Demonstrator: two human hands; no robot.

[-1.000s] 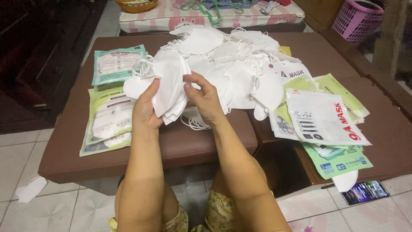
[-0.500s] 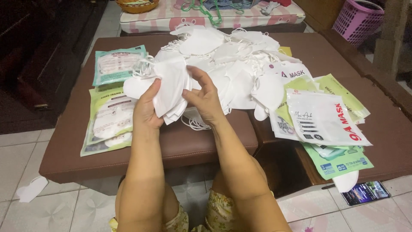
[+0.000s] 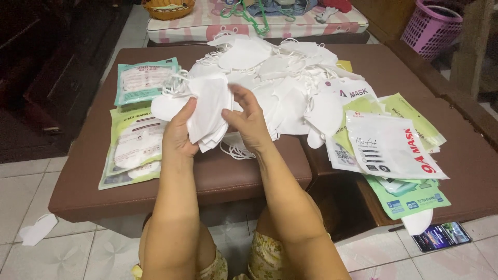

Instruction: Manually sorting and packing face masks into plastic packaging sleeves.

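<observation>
Home, prob. living rm: tiled floor (image 3: 67, 254), padded brown bench (image 3: 228, 173), floor mattress (image 3: 207, 23), pink laundry basket (image 3: 430, 26), dark wood furniture.

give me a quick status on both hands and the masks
Left hand and right hand both grip one stack of white masks. Loose mask pile right behind. Nothing blocking.

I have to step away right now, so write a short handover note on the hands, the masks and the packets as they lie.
Left hand: grip closed on a stack of folded white masks, thumb on the front.
Right hand: fingers on the stack's right edge, thumb pressing it.
Loose mask pile: heaped behind the hands on the brown table.
Filled packets: flat on the left.
Flat packets: overlapping on the right.
Done: one stack gathered in hand.
Left: the stack is not in any packet; most masks lie loose.
</observation>
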